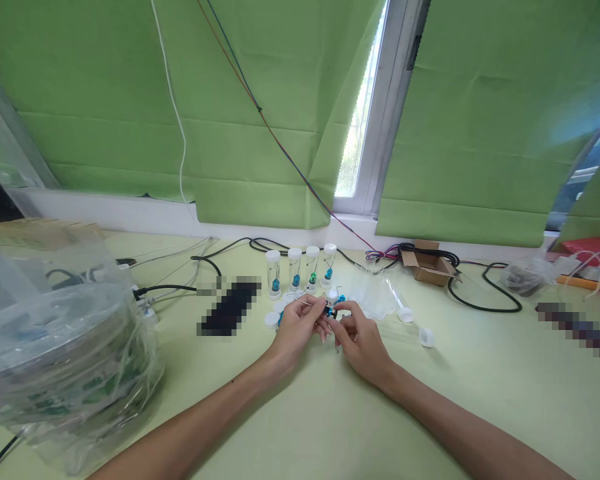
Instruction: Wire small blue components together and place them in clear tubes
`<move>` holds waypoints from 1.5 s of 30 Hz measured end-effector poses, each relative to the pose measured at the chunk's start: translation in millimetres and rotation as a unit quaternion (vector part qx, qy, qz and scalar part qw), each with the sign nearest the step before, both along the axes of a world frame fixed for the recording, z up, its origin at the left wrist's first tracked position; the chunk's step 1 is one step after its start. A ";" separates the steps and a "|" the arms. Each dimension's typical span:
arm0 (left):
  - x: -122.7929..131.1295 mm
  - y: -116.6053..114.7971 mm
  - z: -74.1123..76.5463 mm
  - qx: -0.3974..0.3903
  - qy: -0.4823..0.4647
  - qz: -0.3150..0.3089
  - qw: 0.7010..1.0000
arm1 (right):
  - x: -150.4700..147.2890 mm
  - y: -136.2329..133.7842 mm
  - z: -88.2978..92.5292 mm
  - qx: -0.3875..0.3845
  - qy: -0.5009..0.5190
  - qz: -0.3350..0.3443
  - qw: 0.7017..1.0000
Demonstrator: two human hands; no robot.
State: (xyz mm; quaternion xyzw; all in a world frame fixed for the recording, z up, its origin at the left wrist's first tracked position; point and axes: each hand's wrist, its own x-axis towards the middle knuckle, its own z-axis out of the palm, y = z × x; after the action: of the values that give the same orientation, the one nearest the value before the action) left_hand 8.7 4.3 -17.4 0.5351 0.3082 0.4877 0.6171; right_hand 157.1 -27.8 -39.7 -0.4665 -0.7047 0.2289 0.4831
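My left hand is closed on a small blue and black part at the middle of the table. My right hand pinches the same part from the right, its fingertips close to those of the left. A thin wire sticks out to the left above my left fingers. Just behind the hands stand several clear tubes with white caps, each holding a blue or green piece with thin wires. Another blue piece lies right behind my fingers. A white cap shows left of my left hand.
Clear tubes lie to the right, near a loose white cap. An open cardboard box and black cables sit behind. A plastic-wrapped spool fills the left side. A blurred-out dark object lies left of the hands.
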 end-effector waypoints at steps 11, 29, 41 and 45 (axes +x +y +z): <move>0.7 -1.1 -0.4 -0.001 0.003 0.003 1.000 | 2.8 3.5 -2.2 0.019 -0.040 -0.002 0.999; 0.2 0.0 0.0 -0.006 0.008 0.002 1.000 | 2.0 2.5 -2.1 0.015 -0.032 -0.006 0.999; 0.2 2.0 0.6 -0.015 -0.006 0.012 1.000 | 2.1 3.4 -1.1 0.031 -0.053 -0.047 0.997; 0.5 1.6 2.9 -0.022 -0.008 0.013 1.000 | 1.2 1.7 -0.2 0.014 -0.020 -0.045 0.999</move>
State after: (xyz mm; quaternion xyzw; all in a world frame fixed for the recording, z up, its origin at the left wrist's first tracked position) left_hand 9.2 5.9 -14.5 0.5134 0.3214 0.4927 0.6248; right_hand 158.4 -26.1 -39.9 -0.4952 -0.6957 0.1877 0.4853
